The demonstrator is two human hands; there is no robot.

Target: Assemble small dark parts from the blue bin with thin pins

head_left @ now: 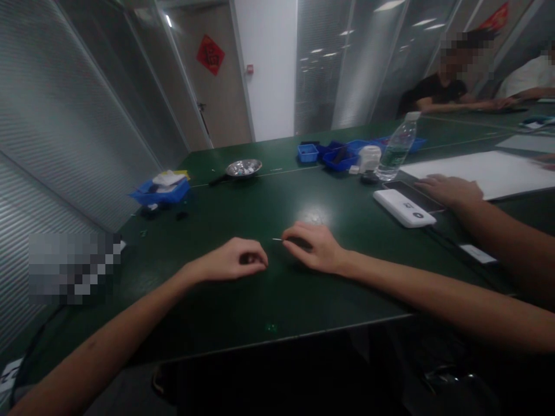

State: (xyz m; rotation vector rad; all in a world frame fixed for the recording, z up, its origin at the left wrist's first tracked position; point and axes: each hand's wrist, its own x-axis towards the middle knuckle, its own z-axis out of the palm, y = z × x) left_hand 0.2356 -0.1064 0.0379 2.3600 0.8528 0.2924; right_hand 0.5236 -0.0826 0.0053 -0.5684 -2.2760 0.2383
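Note:
My right hand (314, 247) is over the green table, thumb and index finger pinched on a thin, pale, needle-like piece (276, 239). Its free end points left, toward my other hand. What exactly the piece is cannot be made out. Just to the left, my left hand (240, 258) is closed, with curled fingers and the thumb tip meeting a fingertip. Anything between those fingertips is too small or hidden to name. A narrow gap separates the two hands.
A metal pan (243, 168) with small items sits farther back. Blue bins (307, 153) stand behind, another blue tray (161, 193) at left. To the right are a white power bank (404, 208), a water bottle (398, 147) and another person's hand (453, 190) by a phone.

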